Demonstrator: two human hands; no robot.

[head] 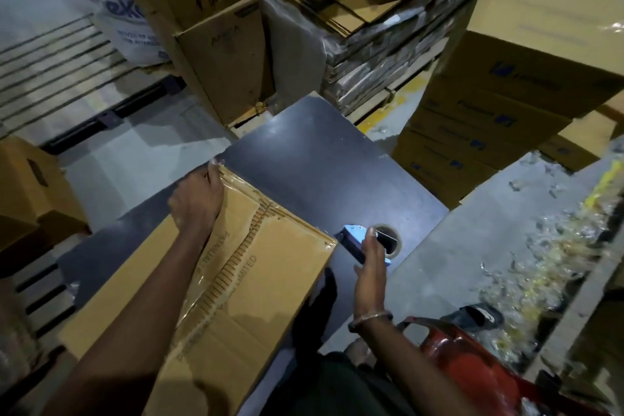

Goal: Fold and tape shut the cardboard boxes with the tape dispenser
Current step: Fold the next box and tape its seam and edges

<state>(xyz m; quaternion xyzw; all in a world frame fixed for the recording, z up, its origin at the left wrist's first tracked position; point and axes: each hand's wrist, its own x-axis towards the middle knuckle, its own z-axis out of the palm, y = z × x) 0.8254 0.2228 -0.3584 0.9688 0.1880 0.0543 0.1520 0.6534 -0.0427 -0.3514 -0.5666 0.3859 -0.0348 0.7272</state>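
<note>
A closed cardboard box (256,280) lies on the dark table (314,159), with clear tape running along its centre seam. My left hand (197,199) rests on the box's far left corner, fingers pressing the tape end down over the edge. My right hand (369,267) grips the blue tape dispenser (354,240) just off the box's right corner, above the table. A roll of tape shows behind the dispenser.
Stacked cardboard boxes (506,105) stand to the right and another stack (209,27) behind the table. Flat cardboard bundles (371,54) lie beyond. A brown box (30,192) sits at left. A red stool (472,358) is at lower right.
</note>
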